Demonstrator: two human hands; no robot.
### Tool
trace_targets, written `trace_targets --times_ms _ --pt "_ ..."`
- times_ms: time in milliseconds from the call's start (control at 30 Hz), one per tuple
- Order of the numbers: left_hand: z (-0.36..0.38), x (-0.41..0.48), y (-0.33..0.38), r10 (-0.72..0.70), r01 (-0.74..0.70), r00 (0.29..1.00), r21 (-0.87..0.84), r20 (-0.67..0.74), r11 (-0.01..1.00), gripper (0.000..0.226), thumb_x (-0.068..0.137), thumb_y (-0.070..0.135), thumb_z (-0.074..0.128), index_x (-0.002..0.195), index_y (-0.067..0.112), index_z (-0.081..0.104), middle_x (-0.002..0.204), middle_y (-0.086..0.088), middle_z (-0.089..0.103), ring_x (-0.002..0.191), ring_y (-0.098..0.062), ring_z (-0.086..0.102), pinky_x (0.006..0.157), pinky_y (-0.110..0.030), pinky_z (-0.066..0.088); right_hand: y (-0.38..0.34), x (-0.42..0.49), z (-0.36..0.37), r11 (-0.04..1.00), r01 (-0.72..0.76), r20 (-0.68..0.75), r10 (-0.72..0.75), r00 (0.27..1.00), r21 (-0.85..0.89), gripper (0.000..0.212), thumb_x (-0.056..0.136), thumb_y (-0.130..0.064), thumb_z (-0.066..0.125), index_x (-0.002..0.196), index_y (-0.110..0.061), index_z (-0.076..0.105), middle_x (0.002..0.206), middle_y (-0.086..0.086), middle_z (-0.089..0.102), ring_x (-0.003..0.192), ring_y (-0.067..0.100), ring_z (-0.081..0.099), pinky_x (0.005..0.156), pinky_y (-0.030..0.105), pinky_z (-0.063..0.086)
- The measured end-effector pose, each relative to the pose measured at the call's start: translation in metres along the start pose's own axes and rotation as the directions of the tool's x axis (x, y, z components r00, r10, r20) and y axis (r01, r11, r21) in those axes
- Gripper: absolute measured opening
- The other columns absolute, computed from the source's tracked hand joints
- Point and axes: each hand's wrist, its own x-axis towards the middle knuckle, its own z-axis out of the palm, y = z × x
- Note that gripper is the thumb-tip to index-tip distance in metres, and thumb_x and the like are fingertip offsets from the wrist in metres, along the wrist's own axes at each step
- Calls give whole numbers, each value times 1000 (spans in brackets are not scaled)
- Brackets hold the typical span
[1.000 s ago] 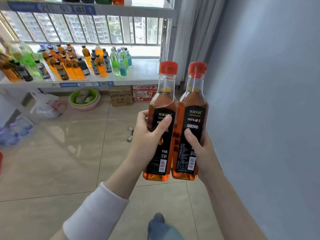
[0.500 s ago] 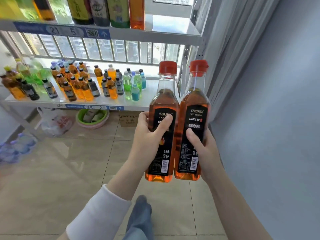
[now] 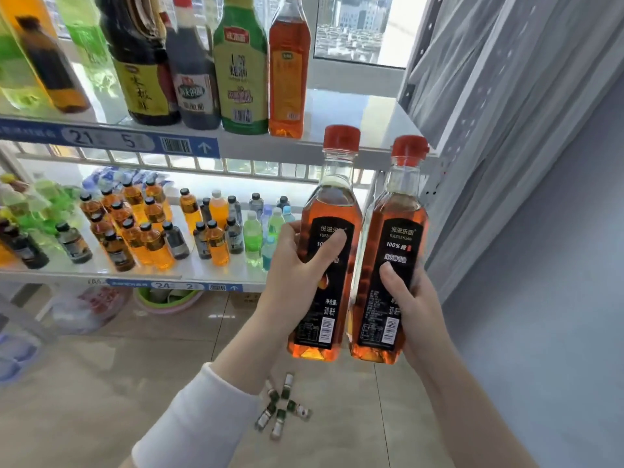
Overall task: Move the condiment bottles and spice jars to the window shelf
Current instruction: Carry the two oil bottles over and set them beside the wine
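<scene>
I hold two matching amber oil bottles with red caps and black labels, upright and side by side in front of me. My left hand [image 3: 297,275] grips the left bottle [image 3: 332,204] around its middle. My right hand [image 3: 410,298] grips the right bottle [image 3: 400,214] the same way. Their caps reach just under the front edge of the upper window shelf [image 3: 354,113], whose right part is bare. On that shelf stand several tall condiment bottles, the nearest an orange one [image 3: 288,69] beside a green-labelled one [image 3: 240,72].
The lower shelf [image 3: 216,275] holds several small drink bottles [image 3: 152,231]. Several tiny vials [image 3: 280,407] lie on the tiled floor below my arms. A grey curtain [image 3: 506,96] and a wall close off the right side. A green basin [image 3: 165,298] sits under the shelf.
I have stepped closer to the shelving and the view has tilted up. The upper shelf now fills the top of the view. Both bottles stay gripped as before.
</scene>
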Motion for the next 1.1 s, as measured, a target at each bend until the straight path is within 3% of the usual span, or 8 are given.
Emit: trace_targets --times_ms 233,367,467,567,700,833,1000,1100 --pt "4 98 -6 21 -19 997 32 -80 999 47 58 58 57 91 27 47 71 10 60 60 -3 60 59 -22 52 -9 116 -7 1000 18 45 -17 999 -14 45 69 -37 66 110 -23 55 99 5 69 89 23 69 75 38 55" --pt "21 159 -6 87 -81 984 41 -156 996 48 65 53 61 97 19 49 69 9 59 54 0 57 52 -14 48 -29 195 -14 993 107 110 -102 989 -40 37 68 -35 75 98 -25 57 89 -2 70 81 13 70 68 25 56" --pt "37 207 -4 112 -106 966 41 -233 994 45 70 51 66 98 19 50 67 12 63 60 -6 59 56 -22 50 -55 263 -20 986 167 173 -162 971 -10 39 68 -34 69 100 -17 54 87 -2 67 74 7 68 61 18 53" --pt "49 251 0 136 -125 940 55 -314 991 34 67 47 62 91 27 50 65 19 62 60 -1 59 56 -20 51 -78 334 -24 973 229 229 -218 949 -21 40 71 -30 74 99 -12 52 87 -2 65 76 7 66 64 20 52" --pt "60 293 5 162 -139 910 88 -381 986 40 60 55 63 90 32 50 68 19 64 62 -5 59 57 -23 53 -95 418 -16 951 298 321 -258 911 -80 54 69 -33 73 106 -1 50 95 7 61 85 16 60 72 31 53" --pt "66 323 10 187 -156 889 108 -417 982 37 56 58 59 86 38 52 69 20 63 63 -1 59 58 -21 52 -96 477 9 937 330 337 -276 900 -115 33 75 -22 75 95 -15 51 89 -3 59 80 10 57 67 25 47" --pt "68 346 10 210 -170 867 127 -451 977 32 56 60 58 85 45 56 75 16 66 73 -7 64 65 -27 55 -87 521 37 916 365 360 -288 887 -165 48 70 -21 79 104 -3 51 96 8 61 82 14 58 73 27 51" --pt "65 353 7 220 -182 848 124 -482 975 40 55 59 58 89 39 54 72 17 65 68 -3 63 60 -22 53 -84 535 49 918 368 366 -293 883 -152 51 69 -20 79 107 -2 50 98 7 62 81 12 58 74 27 51"
